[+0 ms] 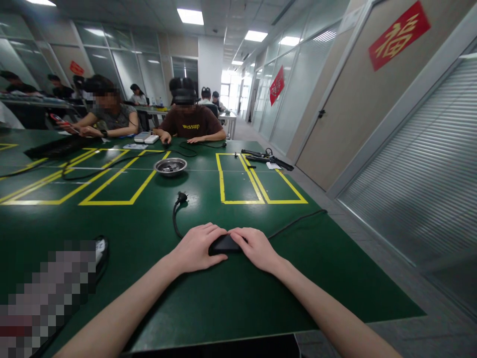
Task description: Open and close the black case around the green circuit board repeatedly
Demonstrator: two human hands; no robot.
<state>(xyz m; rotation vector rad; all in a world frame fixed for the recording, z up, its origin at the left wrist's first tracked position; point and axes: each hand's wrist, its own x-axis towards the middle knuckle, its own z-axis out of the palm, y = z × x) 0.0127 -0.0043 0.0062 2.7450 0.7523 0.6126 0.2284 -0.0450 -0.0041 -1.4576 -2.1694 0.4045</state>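
A: Object in hand?
B: One black box (225,242), brick-shaped, at the near part of the green table (238,303), between the wearer's two hands.
A: Left hand?
B: Left hand (197,247) on the box's left end. Fingers pressed together over the far side; thumb stretched along the near edge, apart from them, box between.
A: Right hand?
B: Right hand (258,248) on the right end. Fingers close together, curled over it, the foremost tips at the top and far edge. Underside of the grip hidden; cannot tell how the fingers sit there.
A: Cables?
B: A black cord emerges beside the left hand and curves up to a plug (182,198), prongs towards the right. A second black cable (298,222) runs from beside the right hand towards the table's right edge.
A: Farther out?
B: Metal bowl (170,167) beyond the plug, small pieces inside. Yellow tape (222,185) marks rectangles to both sides of it. Black rod-like gear (270,160) lies at the far right, a white slip beside it.
A: Beyond that?
B: Across the table, a person in a brown shirt (192,124), one hand on a small dark item, two white boxes (146,138) nearby.
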